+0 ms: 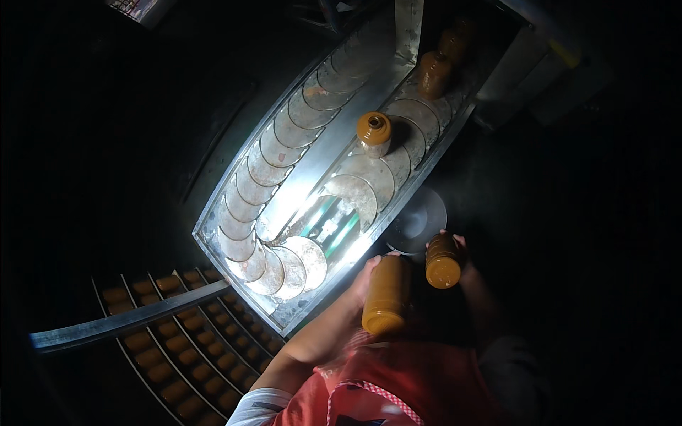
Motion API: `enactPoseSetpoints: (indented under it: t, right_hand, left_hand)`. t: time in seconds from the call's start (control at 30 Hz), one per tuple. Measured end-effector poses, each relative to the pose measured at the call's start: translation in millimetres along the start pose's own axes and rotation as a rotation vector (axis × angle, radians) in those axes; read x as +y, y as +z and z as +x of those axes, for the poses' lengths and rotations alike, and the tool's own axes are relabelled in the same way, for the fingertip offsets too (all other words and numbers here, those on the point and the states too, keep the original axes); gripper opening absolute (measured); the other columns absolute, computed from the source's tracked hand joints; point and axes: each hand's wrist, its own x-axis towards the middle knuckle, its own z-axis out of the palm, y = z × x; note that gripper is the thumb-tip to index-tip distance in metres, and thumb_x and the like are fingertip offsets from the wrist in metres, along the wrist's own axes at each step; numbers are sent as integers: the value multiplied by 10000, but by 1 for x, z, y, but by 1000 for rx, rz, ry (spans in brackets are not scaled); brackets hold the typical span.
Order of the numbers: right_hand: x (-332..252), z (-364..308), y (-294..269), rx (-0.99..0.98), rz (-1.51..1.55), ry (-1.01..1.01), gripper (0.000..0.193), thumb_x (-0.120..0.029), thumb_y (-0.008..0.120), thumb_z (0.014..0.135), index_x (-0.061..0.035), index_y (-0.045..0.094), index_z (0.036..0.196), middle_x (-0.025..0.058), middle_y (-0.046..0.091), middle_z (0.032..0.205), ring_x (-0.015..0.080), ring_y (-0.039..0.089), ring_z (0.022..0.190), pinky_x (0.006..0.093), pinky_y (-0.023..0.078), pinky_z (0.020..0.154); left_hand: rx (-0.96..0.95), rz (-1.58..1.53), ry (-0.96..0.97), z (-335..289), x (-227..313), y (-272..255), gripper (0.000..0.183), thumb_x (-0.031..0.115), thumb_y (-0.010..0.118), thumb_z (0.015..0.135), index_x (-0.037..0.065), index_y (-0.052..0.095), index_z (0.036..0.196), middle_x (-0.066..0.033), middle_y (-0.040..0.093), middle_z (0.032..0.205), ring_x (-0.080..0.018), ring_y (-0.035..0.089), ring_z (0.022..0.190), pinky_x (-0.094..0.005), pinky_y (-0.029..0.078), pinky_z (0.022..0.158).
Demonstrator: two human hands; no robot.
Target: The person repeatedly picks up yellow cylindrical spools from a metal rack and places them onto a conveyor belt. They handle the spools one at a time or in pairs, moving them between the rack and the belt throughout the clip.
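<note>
My left hand (367, 275) is closed round a large brown glazed bottle (386, 298), its flat base turned toward me. A second brown bottle (442, 263), also base toward me, is in my right hand (459, 245), whose fingers partly show behind it. The necks of both are hidden. Just beyond my hands is a round grey disc or basin (420, 216); I cannot tell which. On the conveyor (352, 188) ahead stands an upright bottle (374, 131), brown on top and paler below.
More brown bottles (435, 74) stand farther up the conveyor in shadow. Its overlapping plates curve round at the near end and run back along the left. A metal rim (341, 287) edges it. Lower left, a rack (174, 355) holds rows of brown pieces behind a metal bar (128, 317).
</note>
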Motion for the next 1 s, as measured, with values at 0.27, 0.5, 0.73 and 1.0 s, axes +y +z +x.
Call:
enactPoseSetpoints:
  t: [0.27,0.5,0.73,1.0]
  right_hand:
    - [-77,7,116,153,-180,-134,513,-512,508,959,-205,520,1370,219,580,1293,366,592,1167,525,535,920]
    - [-133,100,284,100,-1561,-1039,441,-23,735,773,-112,705,1204,112,542,1277,270,552,1195,336,467,997]
    - [-122,180,287,266,-1970,-1038,560,-67,825,713,-307,716,1207,123,476,1376,369,492,1224,443,437,1041]
    - [-217,151,216,652,-2332,-1358,391,-293,646,981,-309,628,1372,221,424,1518,405,473,1329,518,436,1056]
  left_hand:
    - [110,160,203,-5,12,-35,436,347,444,1057,105,502,1414,-99,635,1196,-222,645,1033,-374,562,862]
    - [701,1019,1117,-121,73,-7,335,90,709,859,-37,694,1169,-108,621,1230,-208,606,1137,-307,484,969]
    - [1081,1664,1308,-86,57,-20,394,187,835,712,222,768,1099,-183,494,1414,-398,507,1220,-459,476,992]
    - [604,1455,1603,-134,-13,-34,367,156,765,817,208,745,1180,-144,434,1517,-375,471,1300,-440,441,1054]
